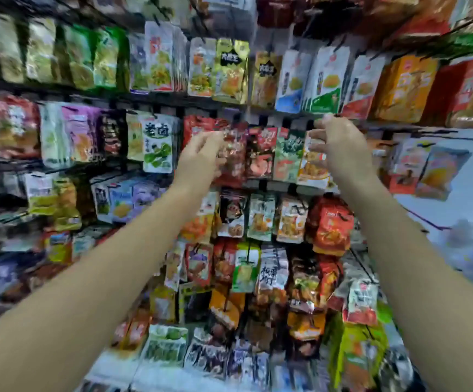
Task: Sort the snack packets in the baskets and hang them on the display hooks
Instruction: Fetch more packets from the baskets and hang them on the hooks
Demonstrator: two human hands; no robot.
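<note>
Head view: reaching up with both bare arms to the middle row of the display rack (96,93). Pinching the red packet (234,157) by its left edge in the left hand (198,157), fingers curled round it, holding it upright against the other red packets hanging in that row. Holding the right hand (340,148) up against the white-and-orange packet (311,168), index finger at the black rail (286,116) above it; too blurred to tell whether gripping that packet or merely touching. Flanking a green packet (287,154) with the two hands
</note>
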